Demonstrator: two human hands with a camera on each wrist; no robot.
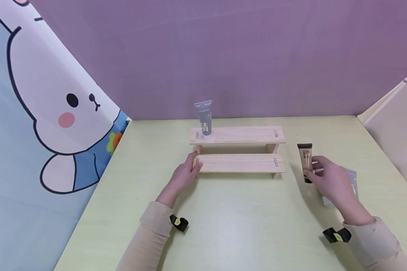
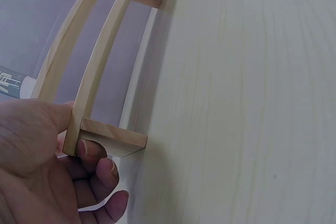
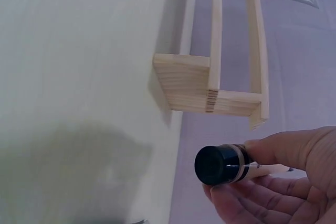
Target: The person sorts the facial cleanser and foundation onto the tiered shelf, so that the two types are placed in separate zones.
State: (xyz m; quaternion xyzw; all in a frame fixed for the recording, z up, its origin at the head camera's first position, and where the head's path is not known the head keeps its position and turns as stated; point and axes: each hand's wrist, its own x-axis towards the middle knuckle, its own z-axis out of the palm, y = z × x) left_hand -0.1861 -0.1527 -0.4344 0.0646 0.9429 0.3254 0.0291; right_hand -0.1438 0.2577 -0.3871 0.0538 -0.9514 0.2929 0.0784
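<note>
Centrally on the pale worktop [image 1: 237, 226] sits a two-step wooden rack [image 1: 239, 162], a grey tube [image 1: 204, 119] upright on its upper step's left end, lower step bare. Left hand [image 1: 184, 177] grips the lower step's left end, fingers [image 2: 100, 169] curled under it. Right hand [image 1: 330, 182] pinches a tan black-capped tube [image 1: 305, 162] just right of the rack, over another tube [image 1: 351, 180] lying flat; bare worktop lies in front.

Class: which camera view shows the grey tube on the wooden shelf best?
The head view: the grey tube stands whole and upright on the wooden shelf's upper step. Each wrist view catches only part of it at the frame's edge.
</note>
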